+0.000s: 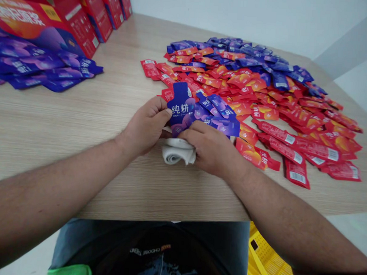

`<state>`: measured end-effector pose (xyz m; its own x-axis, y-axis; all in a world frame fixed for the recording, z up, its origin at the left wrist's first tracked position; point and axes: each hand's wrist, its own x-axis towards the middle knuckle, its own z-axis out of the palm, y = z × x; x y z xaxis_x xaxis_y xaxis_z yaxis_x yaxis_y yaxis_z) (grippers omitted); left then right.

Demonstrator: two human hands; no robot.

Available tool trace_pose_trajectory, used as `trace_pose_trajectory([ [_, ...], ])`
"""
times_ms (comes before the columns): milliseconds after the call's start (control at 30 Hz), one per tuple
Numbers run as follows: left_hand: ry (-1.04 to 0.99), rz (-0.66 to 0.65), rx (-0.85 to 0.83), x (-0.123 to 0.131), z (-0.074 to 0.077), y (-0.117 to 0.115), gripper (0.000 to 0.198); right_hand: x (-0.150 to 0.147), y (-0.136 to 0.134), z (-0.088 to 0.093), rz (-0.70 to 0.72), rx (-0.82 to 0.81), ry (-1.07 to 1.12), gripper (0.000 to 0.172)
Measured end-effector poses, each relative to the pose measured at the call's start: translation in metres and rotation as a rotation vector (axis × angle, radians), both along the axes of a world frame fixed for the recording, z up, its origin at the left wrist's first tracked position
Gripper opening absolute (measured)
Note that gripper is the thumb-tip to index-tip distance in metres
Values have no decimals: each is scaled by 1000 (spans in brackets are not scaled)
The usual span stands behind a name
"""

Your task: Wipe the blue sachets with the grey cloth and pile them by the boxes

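A purple sachet with white lettering stands tilted up between my hands. My left hand pinches its left edge between thumb and fingers. My right hand is closed at the sachet's lower right, its fingers bent over a rolled white cloth and the sachets there; which of these it grips is partly hidden. Just beyond my right hand, several more purple sachets lie fanned together, overlapping the red ones.
A wide heap of red sachets spreads to the right, with purple sachets behind it. At the left, purple sachets lie stacked before an open red box; several more boxes stand behind. A yellow basket sits below the table edge.
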<state>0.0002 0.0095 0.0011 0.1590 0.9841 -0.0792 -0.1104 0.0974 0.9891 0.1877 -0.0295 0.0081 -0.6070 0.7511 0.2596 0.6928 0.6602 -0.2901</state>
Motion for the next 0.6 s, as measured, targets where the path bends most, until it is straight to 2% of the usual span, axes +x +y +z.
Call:
trace_pose_trajectory([
  [100,-35,4,16,-2,-2,3,10,1,2,-1,-124,98,119,17],
  [133,-35,7,32,-2,-3,4,10,1,2,-2,-126,110,133,17],
  [233,-21,6,60,-4,-4,6,12,0,2,-3,-6,37,51,16],
  [300,-9,-3,62,-4,-3,6,11,2,3,-2,20,28,47,16],
  [467,101,-160,59,-5,1,-1,12,16,15,6,-238,198,268,21],
  [533,143,-216,68,-5,0,-3,12,19,18,7,-255,184,271,23],
  [600,156,-222,82,-5,0,-5,12,20,19,8,-209,145,240,23],
])
